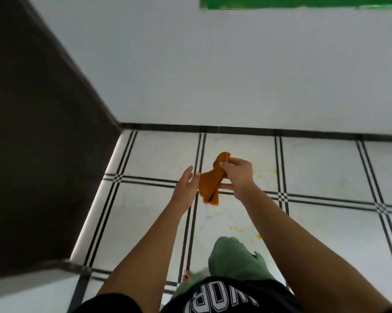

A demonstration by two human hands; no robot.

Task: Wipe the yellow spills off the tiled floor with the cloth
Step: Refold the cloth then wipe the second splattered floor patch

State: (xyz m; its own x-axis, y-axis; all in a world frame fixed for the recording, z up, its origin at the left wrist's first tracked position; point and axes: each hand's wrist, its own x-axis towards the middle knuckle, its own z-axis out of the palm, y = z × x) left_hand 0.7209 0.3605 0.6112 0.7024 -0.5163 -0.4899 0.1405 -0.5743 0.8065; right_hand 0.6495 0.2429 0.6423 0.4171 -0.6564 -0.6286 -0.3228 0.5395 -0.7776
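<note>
An orange cloth (209, 185) hangs bunched in front of me, above the white tiled floor (163, 154). My right hand (238, 175) pinches its upper end between thumb and fingers. My left hand (187, 185) is beside the cloth with straight fingers, its fingertips touching the cloth's left edge. Small yellow spills (266, 175) dot the tile just right of my right hand. More yellow spills (242, 231) lie on the tile nearer my feet.
A dark brown panel (36, 143) fills the left side down to the floor. A white wall (213, 75) with a black skirting strip stands ahead. My green trouser leg (233, 258) and a bare foot (187, 275) are on the floor below my arms.
</note>
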